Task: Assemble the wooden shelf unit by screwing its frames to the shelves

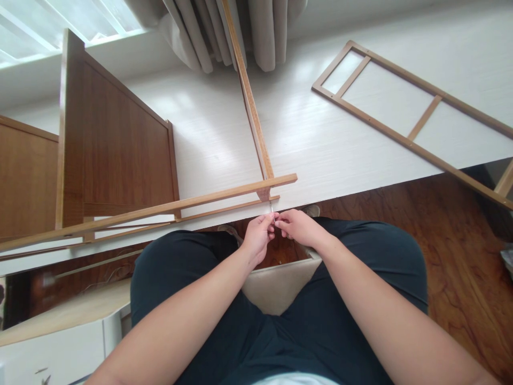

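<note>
My left hand [258, 235] and my right hand [298, 225] meet above my knees, fingertips pinched together. Between them a thin metal rod [272, 207] points up toward the wooden frame; its kind is too small to make out. Just beyond my fingers is the end of the frame's long rail [216, 199], beside the table edge. A wooden crosspiece [256, 128] joins this rail near its right end and runs away toward the curtain. My fingers partly cover the rod's lower end.
Upright brown wooden panels [124, 133] stand at the left. A ladder-like wooden frame [425, 109] lies at the right on the white table [208, 139], overhanging its edge. Grey curtains [272, 32] hang behind. A beige seat [276, 286] shows between my legs, above the wood floor [452, 235].
</note>
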{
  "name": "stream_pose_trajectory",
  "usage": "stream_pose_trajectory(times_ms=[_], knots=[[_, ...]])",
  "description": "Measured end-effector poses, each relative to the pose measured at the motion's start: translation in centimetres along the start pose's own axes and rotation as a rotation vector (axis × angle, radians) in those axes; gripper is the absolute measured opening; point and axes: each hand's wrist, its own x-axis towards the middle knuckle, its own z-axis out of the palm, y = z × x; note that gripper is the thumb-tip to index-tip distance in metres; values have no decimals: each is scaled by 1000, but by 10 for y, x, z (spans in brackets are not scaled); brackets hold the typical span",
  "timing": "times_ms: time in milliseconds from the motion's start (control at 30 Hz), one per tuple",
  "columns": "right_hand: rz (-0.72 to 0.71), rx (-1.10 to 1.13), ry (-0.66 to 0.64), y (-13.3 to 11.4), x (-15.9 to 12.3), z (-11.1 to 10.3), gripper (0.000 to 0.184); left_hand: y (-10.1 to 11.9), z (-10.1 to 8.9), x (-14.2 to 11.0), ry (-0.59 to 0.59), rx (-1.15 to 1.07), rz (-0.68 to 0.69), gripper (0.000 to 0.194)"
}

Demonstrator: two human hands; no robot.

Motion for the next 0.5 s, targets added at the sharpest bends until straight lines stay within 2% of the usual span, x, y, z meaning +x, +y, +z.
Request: stream_pose_trajectory(times_ms=[300,500], knots=[[32,30,81,-3,-1,-3,25,0,1,-1,-17,-10,-7,49],[-2,-67,142,-9,-2,-3,20,1,0,-1,-17,-13,-12,44]])
